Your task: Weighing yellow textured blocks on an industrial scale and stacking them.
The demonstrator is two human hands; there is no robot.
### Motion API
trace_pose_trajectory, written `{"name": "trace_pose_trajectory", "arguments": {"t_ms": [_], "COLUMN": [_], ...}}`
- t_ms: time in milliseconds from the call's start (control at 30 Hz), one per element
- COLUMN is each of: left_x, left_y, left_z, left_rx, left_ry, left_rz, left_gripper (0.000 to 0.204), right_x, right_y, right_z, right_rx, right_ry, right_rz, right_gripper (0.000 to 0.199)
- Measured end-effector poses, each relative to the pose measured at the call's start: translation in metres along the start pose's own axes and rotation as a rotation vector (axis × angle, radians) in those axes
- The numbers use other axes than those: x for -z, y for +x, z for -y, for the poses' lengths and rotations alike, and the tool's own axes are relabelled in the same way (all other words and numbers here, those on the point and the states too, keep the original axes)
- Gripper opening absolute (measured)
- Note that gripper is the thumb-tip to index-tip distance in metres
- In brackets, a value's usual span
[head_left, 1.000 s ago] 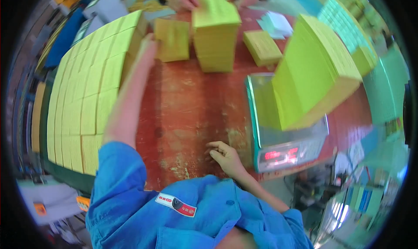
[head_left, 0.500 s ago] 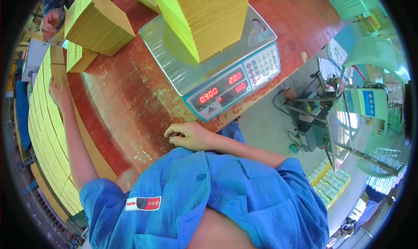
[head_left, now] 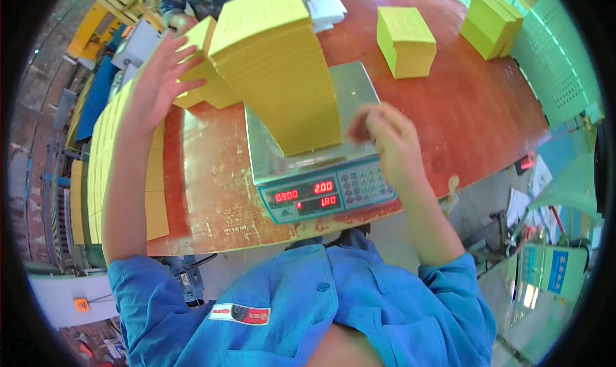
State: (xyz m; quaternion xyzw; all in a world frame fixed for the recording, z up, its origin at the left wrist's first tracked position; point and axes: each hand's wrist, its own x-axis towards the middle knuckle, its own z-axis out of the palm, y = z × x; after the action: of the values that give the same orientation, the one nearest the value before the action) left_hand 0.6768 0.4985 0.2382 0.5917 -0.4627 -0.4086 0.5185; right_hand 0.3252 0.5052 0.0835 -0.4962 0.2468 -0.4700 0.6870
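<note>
Yellow paper stack (head_left: 282, 65) already sits on the scale (head_left: 321, 174), mid-counter (head_left: 462, 110), readout lit. Left hand (head_left: 157, 78) hovers far-left, fingers spread, empty; right hand (head_left: 388, 142) near the keypad, fingers loosely curled, holding nothing. Other stacks not yet weighed.

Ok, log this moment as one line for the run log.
left hand raised, open, beside tall yellow paper stack | stack on digital scale | right hand over scale pan, empty
</note>
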Motion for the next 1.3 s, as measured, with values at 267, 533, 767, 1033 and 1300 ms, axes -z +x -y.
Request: {"name": "trace_pose_trajectory", "arguments": {"t_ms": [267, 533, 767, 1033, 1300], "left_x": [-0.082, -0.064, -0.061, -0.076, -0.162], "left_y": [0.052, -0.008, -0.019, -0.017, -0.079], "left_z": [-0.025, -0.019, -0.013, 0.002, 0.004], "left_rx": [0.367, 0.533, 0.605, 0.636, 0.647], "left_ry": [0.003, -0.017, -0.082, -0.193, -0.430], "left_rz": [0.157, 0.291, 0.396, 0.559, 0.531], "left_gripper": [0.053, 0.053, 0.058, 0.060, 0.060], "right_x": [0.031, -0.001, 0.007, -0.014, 0.073], "right_y": [0.170, 0.076, -0.056, -0.064, -0.112], "right_z": [-0.044, -0.031, -0.032, -0.084, -0.008], "right_rx": [0.091, -0.021, -0.190, -0.623, -0.309], "right_ry": [-0.211, -0.447, -0.071, 0.644, 0.344], "right_rz": [-0.131, 0.118, -0.093, -0.052, -0.161], "right_gripper": [0.035, 0.046, 0.037, 0.055, 0.057]}}
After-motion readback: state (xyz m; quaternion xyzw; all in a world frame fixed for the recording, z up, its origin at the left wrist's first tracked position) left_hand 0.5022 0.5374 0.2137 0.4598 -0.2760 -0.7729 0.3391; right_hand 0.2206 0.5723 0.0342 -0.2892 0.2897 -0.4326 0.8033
